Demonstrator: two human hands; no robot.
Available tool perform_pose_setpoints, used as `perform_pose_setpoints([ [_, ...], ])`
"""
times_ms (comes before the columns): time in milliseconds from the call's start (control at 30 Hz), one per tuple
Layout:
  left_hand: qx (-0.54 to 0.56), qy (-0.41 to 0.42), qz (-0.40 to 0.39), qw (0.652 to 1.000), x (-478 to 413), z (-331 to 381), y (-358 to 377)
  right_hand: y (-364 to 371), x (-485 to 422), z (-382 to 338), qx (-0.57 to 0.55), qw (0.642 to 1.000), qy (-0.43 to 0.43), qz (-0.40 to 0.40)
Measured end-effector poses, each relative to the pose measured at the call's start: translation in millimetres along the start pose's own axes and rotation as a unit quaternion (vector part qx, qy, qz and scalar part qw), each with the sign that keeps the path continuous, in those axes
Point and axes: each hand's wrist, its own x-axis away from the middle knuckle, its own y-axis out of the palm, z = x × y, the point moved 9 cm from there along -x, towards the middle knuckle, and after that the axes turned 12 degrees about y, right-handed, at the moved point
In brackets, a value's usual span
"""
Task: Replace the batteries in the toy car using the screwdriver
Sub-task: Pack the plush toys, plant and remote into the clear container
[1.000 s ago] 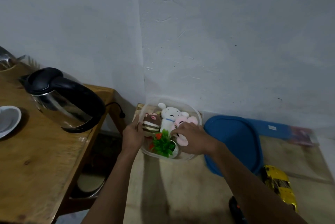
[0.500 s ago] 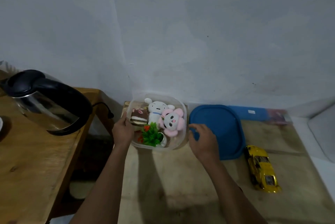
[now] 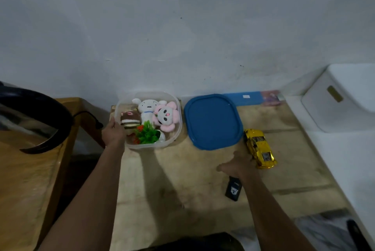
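A shiny yellow toy car (image 3: 259, 147) stands on the low pale wooden surface (image 3: 182, 179), right of centre. My right hand (image 3: 237, 164) hovers just left of the car with fingers spread, holding nothing, and touches or nearly touches its side. A small black object with a white logo (image 3: 233, 188) lies under my right wrist. My left hand (image 3: 113, 134) rests on the left rim of a clear plastic container (image 3: 176, 129) that holds plush toys and a small green plant. I see no screwdriver or batteries.
A blue lid (image 3: 213, 121) lies between the container and the car. A black and steel kettle (image 3: 30, 120) stands on a wooden table (image 3: 24, 179) at left. A white box (image 3: 341, 98) sits on a white ledge at right. The wall is close behind.
My right hand left the container, passed the blue lid and moved right and nearer to me, beside the yellow car. My view turned right. The left hand stays on the container.
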Motion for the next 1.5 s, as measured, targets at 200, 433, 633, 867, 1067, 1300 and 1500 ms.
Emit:
perform_pose_setpoints([
  [200, -0.010, -0.005, -0.023, 1.000, -2, -1, 1, 30, -10, 31, -0.040, 0.998, 0.052, 0.007],
  [433, -0.027, -0.007, -0.040, 0.999, -10, 0, -6, 4, 13, 13, -0.218, 0.970, -0.069, 0.082],
  [633, -0.022, -0.021, -0.053, 0.998, -10, 0, -8, -34, 52, -21, -0.313, 0.929, -0.188, 0.063],
  [867, -0.033, 0.006, -0.100, 0.994, -4, 11, -10, -55, 83, -109, -0.269, 0.904, -0.331, -0.034],
  [1067, -0.053, 0.075, -0.171, 0.981, -7, 47, -9, -79, 89, -190, -0.058, 0.909, -0.403, 0.092],
  [1300, -0.167, 0.227, -0.227, 0.932, -20, 81, 11, -86, 90, -279, 0.105, 0.870, -0.454, 0.163],
  [1500, -0.275, 0.269, -0.228, 0.895, -38, 57, 26, -74, 79, -335, 0.182, 0.845, -0.463, 0.195],
])
